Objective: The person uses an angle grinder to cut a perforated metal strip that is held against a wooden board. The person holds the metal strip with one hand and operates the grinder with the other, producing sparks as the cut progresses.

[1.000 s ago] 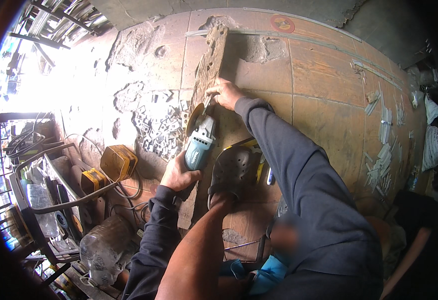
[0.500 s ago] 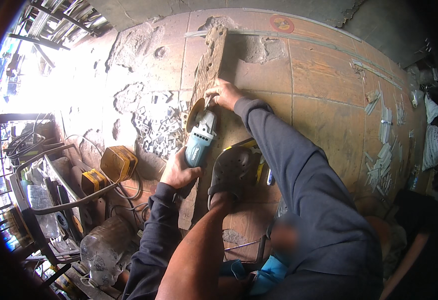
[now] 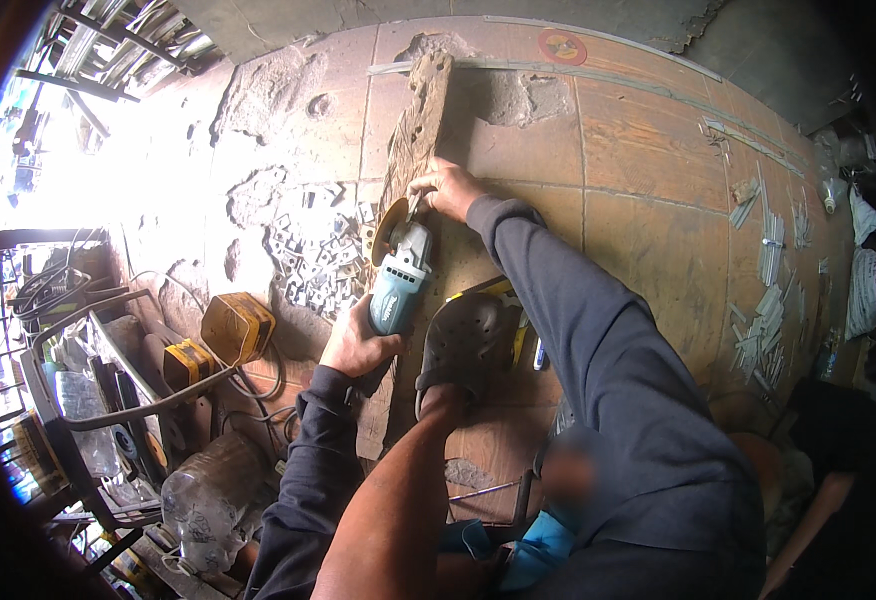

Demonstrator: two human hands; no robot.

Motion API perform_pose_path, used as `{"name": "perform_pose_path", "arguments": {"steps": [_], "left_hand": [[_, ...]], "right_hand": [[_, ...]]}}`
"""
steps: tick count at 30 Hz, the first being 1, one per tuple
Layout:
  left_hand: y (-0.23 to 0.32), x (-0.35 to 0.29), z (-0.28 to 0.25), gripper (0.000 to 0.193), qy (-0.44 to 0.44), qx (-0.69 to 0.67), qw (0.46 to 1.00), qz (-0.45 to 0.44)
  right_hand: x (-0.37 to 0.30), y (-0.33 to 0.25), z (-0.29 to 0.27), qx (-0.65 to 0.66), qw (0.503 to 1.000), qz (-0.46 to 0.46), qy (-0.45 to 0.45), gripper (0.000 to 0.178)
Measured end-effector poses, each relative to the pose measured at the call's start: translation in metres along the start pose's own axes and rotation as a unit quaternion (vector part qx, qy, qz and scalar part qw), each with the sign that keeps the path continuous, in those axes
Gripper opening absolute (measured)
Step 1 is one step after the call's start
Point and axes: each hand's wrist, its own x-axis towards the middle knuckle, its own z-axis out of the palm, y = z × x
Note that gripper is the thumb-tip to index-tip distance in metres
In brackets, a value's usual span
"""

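Observation:
My left hand (image 3: pixel 358 342) is wrapped round the teal body of an angle grinder (image 3: pixel 396 292). The grinder's round brown disc (image 3: pixel 390 226) stands on edge over a worn wooden plank (image 3: pixel 424 112) that lies on the floor. Just beyond the disc, my right hand (image 3: pixel 450 190) is closed, its fingertips pinching a small metal piece (image 3: pixel 416 203) beside the disc. Whether disc and piece touch, I cannot tell. Left of the disc lies a pile of small cut metal pieces (image 3: pixel 310 262). My foot in a dark clog (image 3: pixel 466 338) rests right beside the plank.
Left of me stand a yellow container (image 3: pixel 240 326), loose cables, a black metal frame (image 3: pixel 138 412) and a big clear plastic bottle (image 3: pixel 216 495). A blue marker (image 3: pixel 540 354) lies right of the clog. Thin metal strips (image 3: pixel 766 325) are scattered at the right.

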Motion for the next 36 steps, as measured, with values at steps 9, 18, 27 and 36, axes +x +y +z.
{"name": "perform_pose_path", "arguments": {"steps": [9, 18, 27, 36], "left_hand": [[-0.010, 0.000, 0.003, 0.068, 0.001, -0.001, 1.000, -0.008], [-0.003, 0.000, 0.000, 0.066, -0.006, 0.003, 1.000, -0.009], [-0.006, 0.004, 0.001, 0.067, -0.009, 0.005, 1.000, -0.013], [0.007, -0.015, -0.008, 0.067, 0.030, -0.173, 0.984, 0.024]], "right_hand": [[-0.002, -0.006, -0.003, 0.005, 1.000, 0.025, -0.009, 0.035], [-0.001, -0.003, -0.002, 0.003, 1.000, 0.004, -0.011, 0.034], [-0.001, 0.005, 0.004, 0.013, 0.999, -0.030, 0.033, 0.029], [-0.001, 0.000, -0.006, -0.017, 0.999, -0.021, -0.025, 0.033]]}}
